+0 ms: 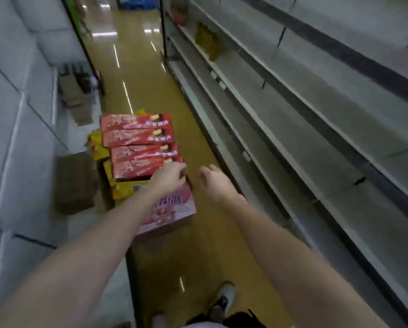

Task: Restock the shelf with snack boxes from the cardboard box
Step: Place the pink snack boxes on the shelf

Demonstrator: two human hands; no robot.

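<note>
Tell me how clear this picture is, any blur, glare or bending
Head view: motion blur smears the shelves and softens both the left hand and right hand; ceiling-light glare streaks the floor; wide-angle bending curves the shelf edges; print on the red snack boxes is unreadable.

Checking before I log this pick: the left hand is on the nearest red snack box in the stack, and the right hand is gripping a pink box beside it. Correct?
Not quite. The head view shows the right hand holding nothing; it hangs loosely curled over the floor beside the stack. The left hand is on the nearest red snack box, as you said.
</note>
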